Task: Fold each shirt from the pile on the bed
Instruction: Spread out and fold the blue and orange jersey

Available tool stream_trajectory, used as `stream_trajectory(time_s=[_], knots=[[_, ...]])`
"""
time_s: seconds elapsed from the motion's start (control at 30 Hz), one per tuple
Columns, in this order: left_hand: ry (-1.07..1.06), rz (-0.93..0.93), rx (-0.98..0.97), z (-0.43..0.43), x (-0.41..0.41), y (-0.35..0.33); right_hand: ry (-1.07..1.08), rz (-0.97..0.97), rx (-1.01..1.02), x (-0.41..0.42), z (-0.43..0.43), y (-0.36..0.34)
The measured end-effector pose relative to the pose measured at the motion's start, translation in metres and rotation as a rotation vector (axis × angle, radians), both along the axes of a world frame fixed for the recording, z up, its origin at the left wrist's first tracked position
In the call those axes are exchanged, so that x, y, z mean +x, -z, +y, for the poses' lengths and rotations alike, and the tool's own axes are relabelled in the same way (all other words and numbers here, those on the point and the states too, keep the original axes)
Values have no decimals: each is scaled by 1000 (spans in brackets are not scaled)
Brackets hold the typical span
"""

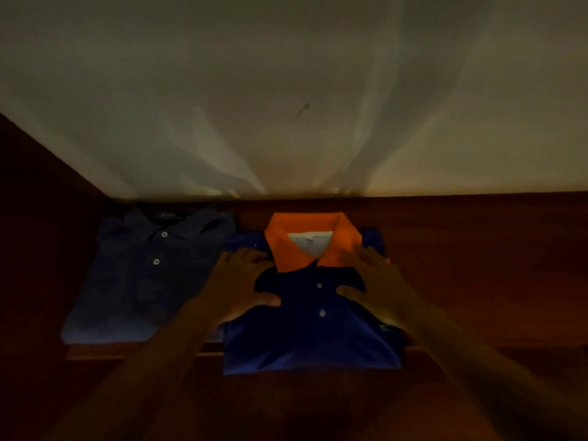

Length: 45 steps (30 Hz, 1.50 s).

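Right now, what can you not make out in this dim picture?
Head view:
- Collar label of the folded dark grey-blue polo shirt: too small, blurred.
- Shoulders of the folded blue polo shirt with orange collar: covered by left hand and right hand.
- Reddish-brown surface: too dark to identify.

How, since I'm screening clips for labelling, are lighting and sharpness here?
Head view: very dim, warm light; royal-blue polo shirt with orange collar reads clearly, dark navy polo shirt fades into reddish-brown surface; left hand and right hand softly blurred; streaky shadows on pale wall.
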<state>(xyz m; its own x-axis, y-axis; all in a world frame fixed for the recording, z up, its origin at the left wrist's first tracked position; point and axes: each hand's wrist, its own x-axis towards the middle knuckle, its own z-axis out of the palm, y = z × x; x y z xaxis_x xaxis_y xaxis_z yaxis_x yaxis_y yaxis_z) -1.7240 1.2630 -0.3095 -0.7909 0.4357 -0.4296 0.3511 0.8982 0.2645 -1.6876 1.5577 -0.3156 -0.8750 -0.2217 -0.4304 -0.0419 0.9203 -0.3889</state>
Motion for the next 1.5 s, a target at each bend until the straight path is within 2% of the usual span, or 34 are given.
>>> stream_trajectory(time_s=[0.13, 0.47, 0.9, 1.07, 1.17, 1.27, 1.37, 1.5], knots=[[94, -97, -135, 0, 19, 15, -39, -119, 9, 20, 5, 18], [125, -69, -190, 24, -14, 20, -22, -93, 219, -13, 6, 20], [75, -40, -81, 26, -42, 33, 38, -71, 169, -38, 21, 21], [49, -55, -91, 33, -41, 24, 29, -64, 231, -36, 17, 12], [-157, -122, 169, 34, -21, 0, 70, -38, 181, -30, 14, -18], [-345, -192, 429, 19, 11, -51, 215, -37, -16, -9, 23, -74], [-404, -317, 461, -4, 36, -125, 364, -62, -218, 21, 32, -155], [-406, -315, 510, -8, 62, -261, 394, -89, -258, 73, 48, -290]])
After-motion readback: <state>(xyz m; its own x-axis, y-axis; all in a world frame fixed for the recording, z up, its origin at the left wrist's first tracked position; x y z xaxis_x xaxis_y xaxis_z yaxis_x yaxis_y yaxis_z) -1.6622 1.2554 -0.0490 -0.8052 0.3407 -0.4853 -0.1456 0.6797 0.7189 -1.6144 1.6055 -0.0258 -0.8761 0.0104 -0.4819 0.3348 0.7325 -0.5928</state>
